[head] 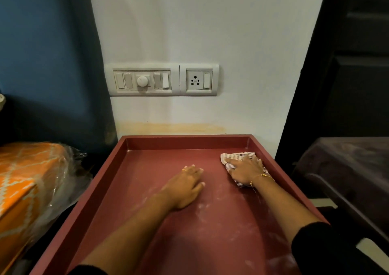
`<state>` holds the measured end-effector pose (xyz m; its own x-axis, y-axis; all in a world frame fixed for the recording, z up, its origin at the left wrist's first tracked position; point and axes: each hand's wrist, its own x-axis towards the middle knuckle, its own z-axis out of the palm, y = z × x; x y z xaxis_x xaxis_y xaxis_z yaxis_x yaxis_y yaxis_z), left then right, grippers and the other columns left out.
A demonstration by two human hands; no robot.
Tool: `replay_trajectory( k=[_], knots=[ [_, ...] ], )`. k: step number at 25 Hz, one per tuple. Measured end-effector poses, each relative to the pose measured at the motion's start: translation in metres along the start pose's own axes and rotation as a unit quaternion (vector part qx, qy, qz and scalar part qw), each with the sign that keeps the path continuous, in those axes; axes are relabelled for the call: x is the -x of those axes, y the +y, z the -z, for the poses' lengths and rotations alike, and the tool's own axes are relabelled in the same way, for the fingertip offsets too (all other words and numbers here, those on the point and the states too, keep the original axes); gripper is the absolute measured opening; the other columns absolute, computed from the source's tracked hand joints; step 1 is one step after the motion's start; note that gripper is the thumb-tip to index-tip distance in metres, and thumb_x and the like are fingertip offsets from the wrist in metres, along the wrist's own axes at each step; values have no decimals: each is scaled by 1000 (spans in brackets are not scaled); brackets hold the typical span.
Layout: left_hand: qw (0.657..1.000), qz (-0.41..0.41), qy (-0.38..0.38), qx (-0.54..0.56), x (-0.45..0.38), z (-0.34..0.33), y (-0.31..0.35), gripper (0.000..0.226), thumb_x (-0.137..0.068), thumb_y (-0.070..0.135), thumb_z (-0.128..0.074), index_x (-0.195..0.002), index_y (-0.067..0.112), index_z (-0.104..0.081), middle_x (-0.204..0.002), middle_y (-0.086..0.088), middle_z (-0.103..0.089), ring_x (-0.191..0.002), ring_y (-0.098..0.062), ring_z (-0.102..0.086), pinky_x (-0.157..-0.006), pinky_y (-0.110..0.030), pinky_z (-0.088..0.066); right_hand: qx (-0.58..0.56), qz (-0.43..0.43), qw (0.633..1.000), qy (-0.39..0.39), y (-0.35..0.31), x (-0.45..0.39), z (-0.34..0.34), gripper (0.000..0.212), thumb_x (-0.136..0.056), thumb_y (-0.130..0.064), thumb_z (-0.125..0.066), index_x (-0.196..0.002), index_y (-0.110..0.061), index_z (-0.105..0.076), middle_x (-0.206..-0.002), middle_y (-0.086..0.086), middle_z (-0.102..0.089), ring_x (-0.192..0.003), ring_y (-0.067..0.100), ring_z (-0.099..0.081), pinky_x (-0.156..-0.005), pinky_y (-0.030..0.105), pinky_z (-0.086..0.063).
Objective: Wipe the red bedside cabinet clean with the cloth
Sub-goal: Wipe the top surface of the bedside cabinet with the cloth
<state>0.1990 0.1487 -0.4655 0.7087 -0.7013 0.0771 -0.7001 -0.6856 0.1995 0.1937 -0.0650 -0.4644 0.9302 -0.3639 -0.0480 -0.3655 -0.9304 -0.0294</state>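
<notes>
The red bedside cabinet [147,165] has a recessed top with a raised rim, and pale dusty smears show on its near half. My right hand [246,169] lies flat with spread fingers on a striped white cloth [230,156], pressing it onto the top near the far right corner. My left hand [185,185] rests palm down on the bare red top near the middle, fingers straight, holding nothing.
A white wall with a switch and socket panel [163,80] rises behind the cabinet. An orange patterned package in clear plastic [27,182] sits to the left. A dark door and dark furniture [345,165] stand to the right.
</notes>
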Motion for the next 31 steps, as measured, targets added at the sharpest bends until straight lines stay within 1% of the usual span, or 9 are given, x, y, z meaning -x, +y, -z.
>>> replay_trajectory(
  k=[5,10,13,15,18,21,24,28,31],
  knots=[
    [998,14,34,55,6,-20,12,51,-100,32,-30,-145,9,-26,-155,-7,-25,-146,-17,-13,-117,-25,-4,-34,95,995,14,12,40,0,48,-87,-20,-42,-134,-32,-45,-146,8,-44,-133,33,-39,-109,38,-36],
    [995,48,79,45,17,-13,-11,58,-97,40,-24,-145,8,-27,-155,-5,-25,-146,-17,-13,-118,-27,-2,-35,41,998,35,7,37,8,45,-88,-17,-43,-132,-25,-48,-141,9,-45,-130,34,-39,-105,39,-39],
    [993,72,92,23,23,-11,-22,57,-98,39,-23,-145,8,-26,-155,-6,-25,-146,-18,-12,-118,-26,-1,-38,99,992,67,-38,46,0,40,-85,-18,-47,-124,-21,-56,-130,10,-53,-120,34,-46,-100,38,-41],
    [992,59,106,15,26,-15,-19,73,-89,52,-10,-144,8,-28,-154,-5,-27,-146,-18,-11,-117,-25,1,-65,162,981,79,-59,64,-4,41,-85,-16,-48,-124,-22,-57,-128,11,-56,-118,34,-50,-97,37,-43],
    [992,20,121,-10,26,-22,-15,96,-69,57,7,-144,9,-30,-153,-4,-30,-146,-18,-10,-113,-21,7,-103,207,970,68,-42,79,-3,47,-88,-13,-46,-131,-30,-52,-137,7,-53,-125,30,-48,-99,34,-40],
    [991,37,127,-8,28,-20,-15,99,-67,56,9,-144,6,-29,-153,-6,-29,-146,-19,-9,-112,-22,8,-92,148,982,65,-5,74,3,52,-86,-10,-45,-133,-33,-49,-145,3,-46,-132,27,-43,-103,33,-39],
    [990,52,128,-4,30,-19,-12,93,-72,53,6,-144,4,-27,-153,-8,-28,-146,-21,-9,-115,-25,6,-58,95,990,88,-15,62,5,49,-87,-12,-45,-131,-29,-52,-141,7,-49,-129,29,-44,-100,33,-40],
    [989,75,129,19,31,-18,-13,75,-80,37,-8,-144,1,-24,-153,-14,-26,-146,-25,-10,-118,-30,0,-93,195,972,97,-83,76,-5,41,-85,-16,-47,-123,-28,-57,-128,7,-58,-119,31,-52,-93,37,-45],
    [988,60,139,34,38,-6,-16,53,-90,12,-24,-142,1,-30,-151,-15,-29,-145,-26,-15,-117,-26,-1,-97,251,960,78,-85,95,-10,44,-87,-14,-46,-127,-30,-55,-128,11,-58,-117,34,-53,-92,38,-45]
  ],
)
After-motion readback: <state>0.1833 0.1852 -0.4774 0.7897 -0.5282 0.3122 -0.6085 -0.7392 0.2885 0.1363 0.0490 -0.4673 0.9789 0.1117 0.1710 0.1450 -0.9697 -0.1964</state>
